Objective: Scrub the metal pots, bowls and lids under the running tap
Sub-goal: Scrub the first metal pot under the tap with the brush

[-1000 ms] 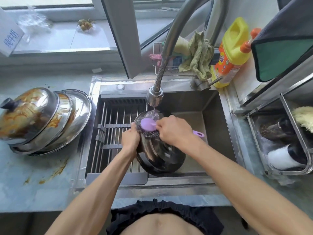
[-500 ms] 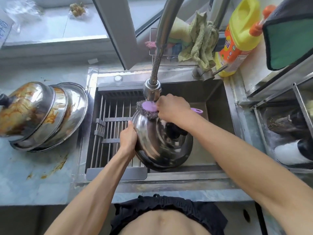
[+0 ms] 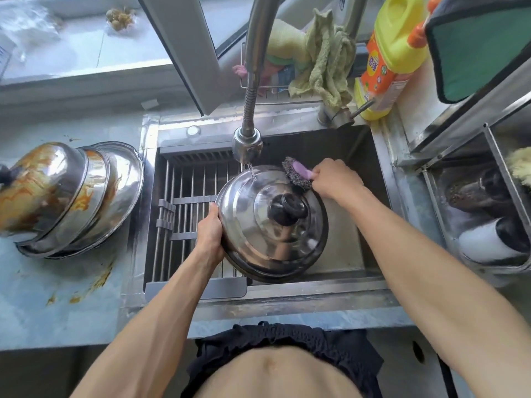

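Lid scrubbed under the tap

Left hand gripped the wet, likely slippery steel lid by its rim; right hand clutched the scourer.

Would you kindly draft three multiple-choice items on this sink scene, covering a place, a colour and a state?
1. Where do the dirty stacked lids lie?
A. on the counter left of the sink
B. inside the sink
C. on the right-hand shelf

2. What colour is the scrubber's handle?
A. green
B. purple
C. red

3. How does the left hand meet the lid?
A. hovers clear
B. presses the knob
C. holds the rim

Answers:
1 A, the stained stacked lids rest on the counter.
2 B, the scrubber in the right hand shows purple.
3 C, the left hand holds the lid by its rim.
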`<state>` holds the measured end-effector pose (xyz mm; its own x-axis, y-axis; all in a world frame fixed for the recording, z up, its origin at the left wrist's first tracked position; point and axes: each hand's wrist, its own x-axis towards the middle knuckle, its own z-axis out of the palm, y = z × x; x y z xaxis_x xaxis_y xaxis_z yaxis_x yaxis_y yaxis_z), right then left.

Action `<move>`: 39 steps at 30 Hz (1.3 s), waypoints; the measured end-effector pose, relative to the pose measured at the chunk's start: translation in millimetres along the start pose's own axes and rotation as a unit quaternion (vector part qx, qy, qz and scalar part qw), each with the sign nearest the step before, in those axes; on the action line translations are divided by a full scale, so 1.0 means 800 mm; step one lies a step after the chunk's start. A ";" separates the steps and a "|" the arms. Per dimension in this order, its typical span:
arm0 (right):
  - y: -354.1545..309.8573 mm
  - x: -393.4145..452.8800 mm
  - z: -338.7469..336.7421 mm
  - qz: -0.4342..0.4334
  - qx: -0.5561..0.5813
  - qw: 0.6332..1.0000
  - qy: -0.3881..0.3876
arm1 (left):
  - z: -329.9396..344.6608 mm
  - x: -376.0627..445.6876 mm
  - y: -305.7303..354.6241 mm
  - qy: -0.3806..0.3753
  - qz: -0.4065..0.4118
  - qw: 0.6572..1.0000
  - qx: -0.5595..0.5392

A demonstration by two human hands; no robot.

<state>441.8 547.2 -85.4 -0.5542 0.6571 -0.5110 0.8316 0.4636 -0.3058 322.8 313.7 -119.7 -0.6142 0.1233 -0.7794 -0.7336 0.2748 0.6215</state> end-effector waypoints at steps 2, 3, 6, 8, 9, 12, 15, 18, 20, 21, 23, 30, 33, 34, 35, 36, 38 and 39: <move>0.026 -0.016 0.010 0.029 0.035 0.999 0.005 | 0.000 -0.001 -0.001 -0.001 0.001 1.000 -0.005; 0.037 -0.028 0.015 0.031 0.048 0.998 0.006 | 0.000 -0.003 0.000 -0.003 0.000 1.000 -0.008; 0.059 -0.066 0.033 0.027 0.060 0.998 0.021 | 0.001 -0.008 -0.002 0.003 -0.004 1.000 -0.028; 0.065 -0.098 0.049 0.031 0.071 0.996 0.033 | 0.002 -0.011 -0.009 0.004 -0.010 0.999 -0.040; 0.065 -0.111 0.058 0.032 0.075 0.996 0.040 | 0.002 -0.013 -0.014 0.001 -0.014 0.999 -0.045; 0.063 -0.145 0.089 0.022 0.087 0.994 0.069 | 0.007 -0.020 -0.025 0.006 -0.014 0.999 -0.043; 0.053 -0.161 0.105 0.017 0.083 0.992 0.091 | 0.006 -0.028 -0.027 0.021 -0.011 0.999 -0.042; 0.042 -0.168 0.110 0.013 0.081 0.991 0.102 | 0.002 -0.030 -0.023 0.023 -0.007 0.998 -0.056; 0.034 -0.177 0.114 -0.001 0.071 0.991 0.114 | 0.002 -0.033 -0.016 0.029 -0.003 0.998 -0.060; 0.029 -0.184 0.115 -0.012 0.066 0.990 0.121 | 0.006 -0.035 -0.012 0.039 0.002 0.998 -0.056; 0.010 -0.194 0.113 -0.044 0.054 0.990 0.125 | 0.012 -0.038 -0.006 0.048 0.011 0.998 -0.043; -0.062 -0.148 0.053 -0.118 -0.056 0.976 0.175 | -0.002 -0.034 -0.002 0.022 0.100 0.993 0.054; -0.072 -0.121 0.014 -0.113 -0.057 0.978 0.168 | -0.008 -0.024 0.016 0.005 0.117 0.991 0.060; -0.072 -0.112 0.003 -0.107 -0.046 0.980 0.162 | -0.011 -0.023 0.022 -0.001 0.113 0.992 0.053; -0.069 -0.103 -0.005 -0.099 -0.032 0.983 0.154 | -0.013 -0.023 0.026 -0.012 0.107 0.993 0.041; -0.064 -0.094 -0.011 -0.089 -0.021 0.985 0.144 | -0.015 -0.022 0.028 -0.023 0.100 0.994 0.027; -0.049 -0.079 -0.014 -0.065 0.003 0.990 0.124 | -0.017 -0.020 0.028 -0.031 0.082 0.996 0.004; -0.039 -0.074 -0.012 -0.054 0.015 0.992 0.117 | -0.017 -0.021 0.028 -0.028 0.067 0.997 -0.007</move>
<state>448.4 499.3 -37.5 -0.6305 0.7263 -0.2740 0.7655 0.5232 -0.3746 313.2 304.4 -91.5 -0.6904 0.2108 -0.6920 -0.6503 0.2384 0.7213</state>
